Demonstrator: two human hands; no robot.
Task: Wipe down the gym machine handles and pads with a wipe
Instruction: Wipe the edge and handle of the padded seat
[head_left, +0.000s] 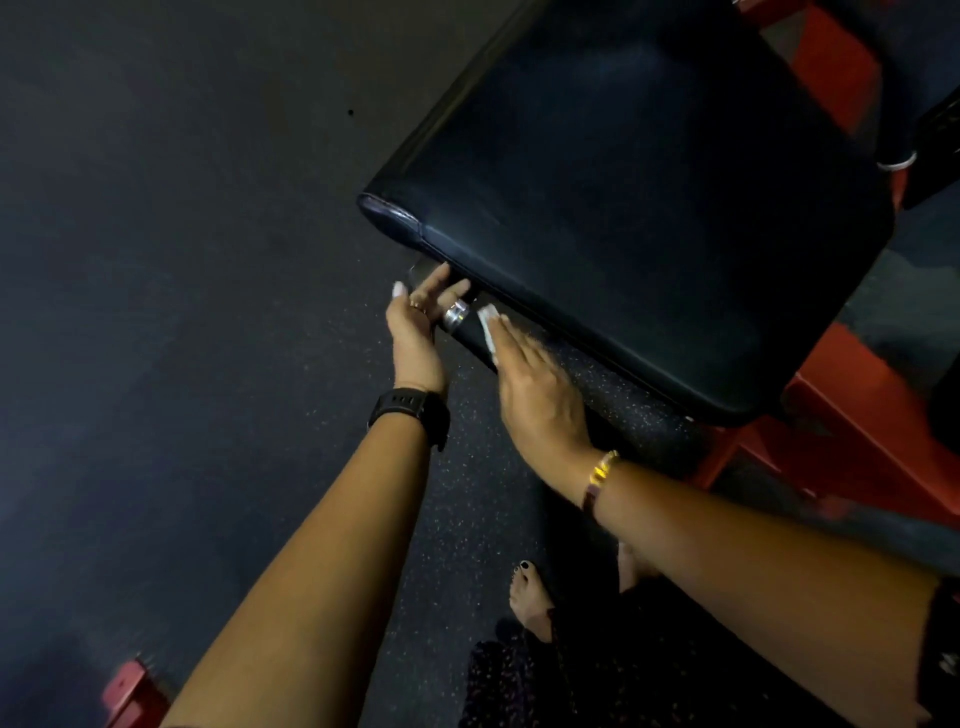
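Since the small white wipe (488, 325) is thin and limp, it likely needs flat pressure: the right hand (535, 384), fingers straight, pins it on the black cylindrical handle (470, 339) below the black upholstered pad (649, 208), while the left hand (415, 332), loosely open, touches the handle's end.

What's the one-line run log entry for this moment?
step: cleaning handle | right hand: flat, presses wipe on handle | left hand: straight fingers touch handle end | pad: above handle
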